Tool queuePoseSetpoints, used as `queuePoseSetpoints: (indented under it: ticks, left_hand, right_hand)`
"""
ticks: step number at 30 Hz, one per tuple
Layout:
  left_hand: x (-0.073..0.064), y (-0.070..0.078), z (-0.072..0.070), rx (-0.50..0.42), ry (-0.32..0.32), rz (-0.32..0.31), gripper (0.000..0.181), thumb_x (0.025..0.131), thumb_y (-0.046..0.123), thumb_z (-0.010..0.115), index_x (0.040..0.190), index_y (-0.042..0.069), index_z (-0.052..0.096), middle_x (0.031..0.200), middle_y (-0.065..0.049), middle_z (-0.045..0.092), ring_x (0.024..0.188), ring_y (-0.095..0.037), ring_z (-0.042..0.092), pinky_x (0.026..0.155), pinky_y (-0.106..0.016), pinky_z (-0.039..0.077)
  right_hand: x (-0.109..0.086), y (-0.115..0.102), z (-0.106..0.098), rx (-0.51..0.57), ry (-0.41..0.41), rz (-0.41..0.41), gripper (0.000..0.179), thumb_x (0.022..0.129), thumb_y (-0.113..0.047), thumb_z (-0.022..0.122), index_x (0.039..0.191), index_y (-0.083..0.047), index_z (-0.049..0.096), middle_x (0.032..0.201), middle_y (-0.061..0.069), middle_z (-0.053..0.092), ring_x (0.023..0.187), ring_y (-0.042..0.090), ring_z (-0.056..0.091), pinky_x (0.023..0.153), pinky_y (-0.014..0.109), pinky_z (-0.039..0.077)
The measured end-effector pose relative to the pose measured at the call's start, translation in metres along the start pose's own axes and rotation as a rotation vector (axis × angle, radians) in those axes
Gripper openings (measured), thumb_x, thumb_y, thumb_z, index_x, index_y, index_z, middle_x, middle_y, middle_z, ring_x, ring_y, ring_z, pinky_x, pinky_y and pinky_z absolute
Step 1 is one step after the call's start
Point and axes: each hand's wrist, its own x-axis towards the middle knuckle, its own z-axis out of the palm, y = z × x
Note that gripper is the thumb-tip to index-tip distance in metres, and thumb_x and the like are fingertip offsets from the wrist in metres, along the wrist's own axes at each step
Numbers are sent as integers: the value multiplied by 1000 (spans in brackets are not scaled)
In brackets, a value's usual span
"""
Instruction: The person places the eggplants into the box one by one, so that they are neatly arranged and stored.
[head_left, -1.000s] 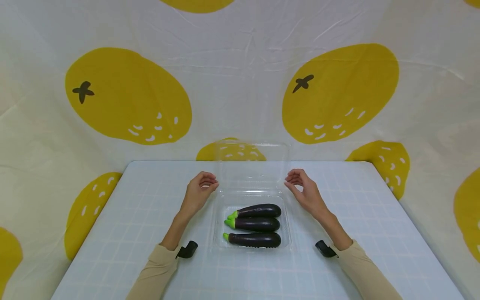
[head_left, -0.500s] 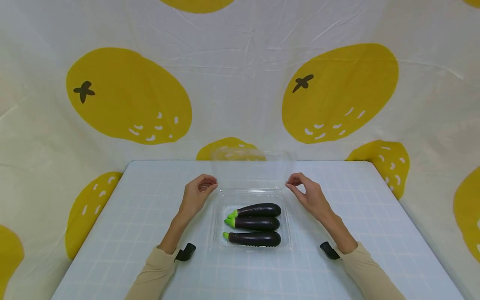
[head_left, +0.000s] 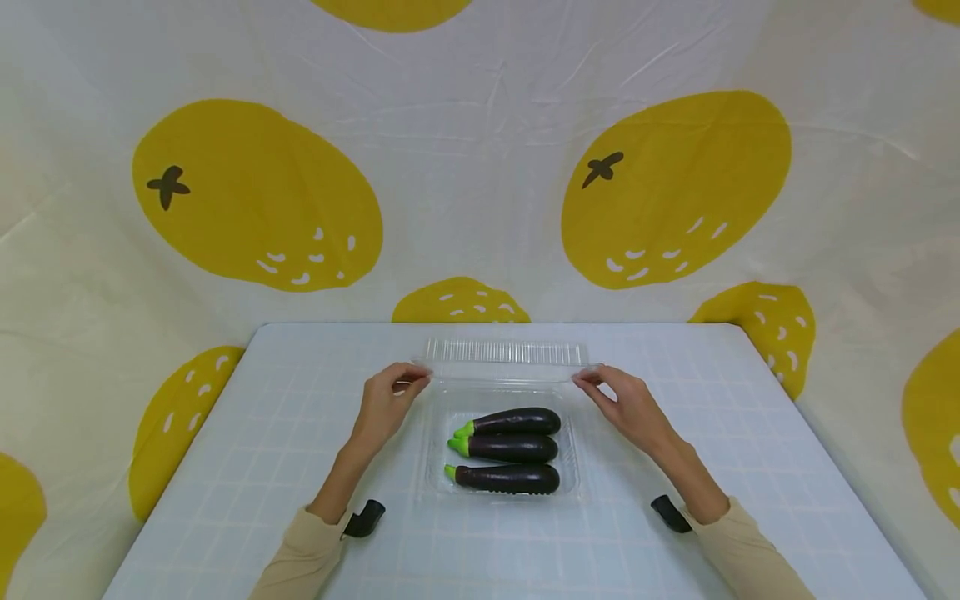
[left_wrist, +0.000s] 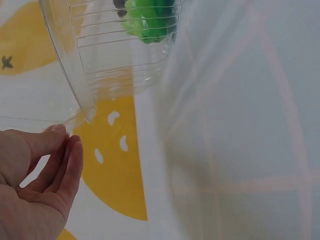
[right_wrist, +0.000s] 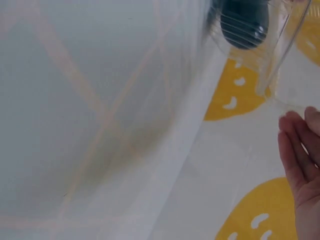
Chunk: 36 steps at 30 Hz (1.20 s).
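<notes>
Three dark purple eggplants [head_left: 513,448] with green stem ends lie side by side in a clear plastic clamshell container [head_left: 576,467]. Its hinged lid [head_left: 506,352] is raised at the back and seen nearly edge-on, its ribbed wall facing me. My left hand [head_left: 384,407] pinches the lid's left side near the hinge, thumb and fingertips together. On the opposite side my right hand [head_left: 628,410] pinches the lid the same way. In the left wrist view, the left hand [left_wrist: 42,172] meets a clear corner; the right hand [right_wrist: 302,150] is partly cut off in its view.
The container stands on a pale blue checked tablecloth [head_left: 240,467]. Behind the table's back edge hangs a white cloth [head_left: 480,167] printed with large yellow fruit. Each wrist wears a black camera mount [head_left: 365,518], below a beige sleeve [head_left: 300,554].
The lid has swung from upright toward me, so its upper edge sits lower. Both hands have dropped slightly with it; the eggplants and container base stay put.
</notes>
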Motion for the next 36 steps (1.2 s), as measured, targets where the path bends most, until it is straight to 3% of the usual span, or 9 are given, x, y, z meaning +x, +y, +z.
queuePoseSetpoints:
  ticks: [7,14,16,23,26,31,36]
  left_hand:
    - [-8,-2,-1,4,-21,-8,12,93,-2,73,105,-2,74,103,-14,74,96,-30,72,87,-41,60]
    - [-17,-7,-3,-1,-49,29,14,95,-3,69,108,-1,75,105,-11,75,99,-28,71,86,-35,60]
    - [-19,-8,-4,-9,-59,31,14,96,-2,68,109,-1,76,106,-11,75,101,-28,71,87,-31,60]
    - [-24,-8,-7,-80,-128,-45,22,103,13,64,118,-1,74,114,-12,74,108,-28,70,91,-27,57]
    - [-27,-8,-8,-92,-167,-82,27,102,20,67,122,1,72,119,-11,72,112,-27,68,96,-31,56]
    - [-31,-10,-9,-128,-207,-103,34,99,14,71,129,0,66,123,-14,68,114,-29,65,103,-42,52]
    - [-37,-9,-9,-140,-237,-133,41,98,13,72,136,1,60,118,-14,67,111,-28,65,101,-40,53]
  right_hand:
    - [-11,-3,-7,-17,-69,1,30,79,11,81,102,-5,69,94,2,71,83,16,66,80,23,57]
    - [-15,-6,-9,28,-139,-5,32,81,10,81,109,-3,74,107,5,75,97,24,70,93,12,49]
    - [-16,-8,-9,32,-154,-7,33,80,8,82,110,-4,74,109,5,75,100,24,70,93,15,51]
    - [-20,-8,-8,91,-172,-49,35,81,10,81,112,0,71,112,9,73,99,24,69,79,42,61]
    - [-24,-8,-7,114,-166,-46,34,81,12,79,112,1,71,112,11,73,100,25,69,78,40,61]
    - [-28,-11,-3,135,-177,29,31,85,9,77,114,0,70,114,11,72,101,25,69,78,38,62]
    - [-34,-15,-2,155,-173,77,35,86,5,79,118,0,68,116,9,71,100,25,69,76,42,62]
